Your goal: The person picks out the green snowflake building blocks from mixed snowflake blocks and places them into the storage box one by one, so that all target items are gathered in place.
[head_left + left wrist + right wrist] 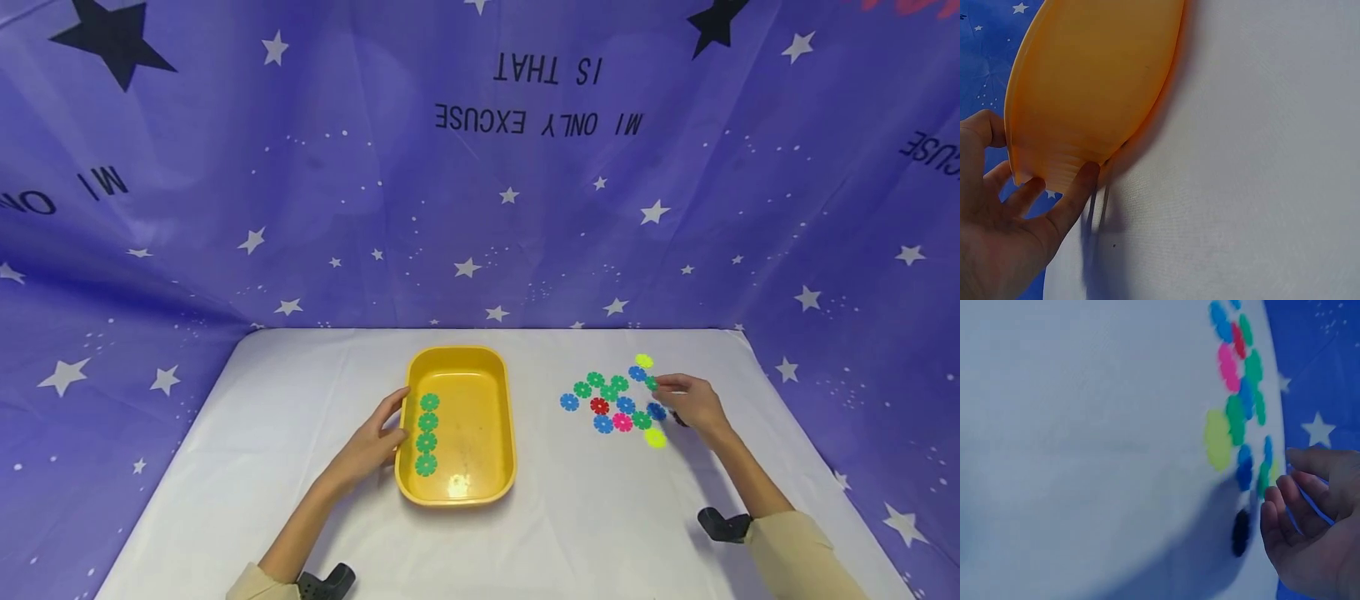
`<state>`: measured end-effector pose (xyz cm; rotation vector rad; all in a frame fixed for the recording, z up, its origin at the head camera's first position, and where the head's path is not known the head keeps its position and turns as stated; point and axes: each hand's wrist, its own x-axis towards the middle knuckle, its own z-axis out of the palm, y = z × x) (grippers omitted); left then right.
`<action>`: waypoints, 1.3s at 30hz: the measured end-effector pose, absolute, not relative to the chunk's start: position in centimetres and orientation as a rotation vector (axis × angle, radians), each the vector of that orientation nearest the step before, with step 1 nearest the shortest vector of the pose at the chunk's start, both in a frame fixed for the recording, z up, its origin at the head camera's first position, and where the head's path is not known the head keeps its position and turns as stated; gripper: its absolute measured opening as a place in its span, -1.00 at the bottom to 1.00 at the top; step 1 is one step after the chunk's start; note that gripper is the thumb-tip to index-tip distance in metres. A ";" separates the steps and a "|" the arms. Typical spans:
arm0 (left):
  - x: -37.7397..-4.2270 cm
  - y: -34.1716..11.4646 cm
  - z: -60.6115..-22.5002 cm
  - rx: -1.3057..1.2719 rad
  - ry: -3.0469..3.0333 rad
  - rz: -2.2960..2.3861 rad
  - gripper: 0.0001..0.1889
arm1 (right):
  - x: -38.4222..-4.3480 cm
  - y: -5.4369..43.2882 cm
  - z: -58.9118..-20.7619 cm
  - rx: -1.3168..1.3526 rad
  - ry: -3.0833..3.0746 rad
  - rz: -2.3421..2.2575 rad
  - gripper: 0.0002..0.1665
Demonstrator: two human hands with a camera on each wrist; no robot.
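Fingers, left hand [366,450]: spread wide, resting against the left side of the yellow tray [472,425]
Fingers, right hand [701,406]: loosely curled, right up at a green disc [651,383]; contact, can't tell
Loose discs [622,422]: right of the tray
Backdrop [480,225]: upside-down "ONLY", "EXCUSE", "IS THAT" on the far side

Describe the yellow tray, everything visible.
The yellow tray is rectangular with rounded corners, a raised rim and a shiny, plastic-looking surface; faint marks show on its floor. It sits upright on the white tabletop, long sides running away from the person. Four green notched discs line its left side inside; the rest of its floor is bare. The left hand touches its left side from outside.
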<state>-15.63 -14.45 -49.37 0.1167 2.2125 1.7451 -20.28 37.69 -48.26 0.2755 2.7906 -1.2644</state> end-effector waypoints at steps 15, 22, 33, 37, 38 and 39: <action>-15.7 -14.4 -49.5 0.100 2.210 1.745 -0.26 | -22.3 38.6 -51.0 0.489 2.805 -1.122 -0.36; -15.7 -14.4 -49.6 0.095 2.204 1.747 -0.26 | -22.5 38.9 -51.1 0.498 2.805 -1.149 -0.43; -15.6 -14.5 -49.6 0.107 2.174 1.792 -0.25 | -22.8 39.1 -51.1 0.547 2.762 -1.222 -0.43; -15.6 -14.4 -49.4 0.102 2.171 1.790 -0.25 | -23.0 39.1 -51.1 0.572 2.748 -1.215 -0.44; -15.6 -14.4 -49.4 0.101 2.172 1.787 -0.25 | -23.0 39.0 -51.1 0.579 2.747 -1.208 -0.44; -15.6 -14.4 -49.4 0.097 2.171 1.787 -0.25 | -23.0 39.0 -51.1 0.585 2.747 -1.202 -0.44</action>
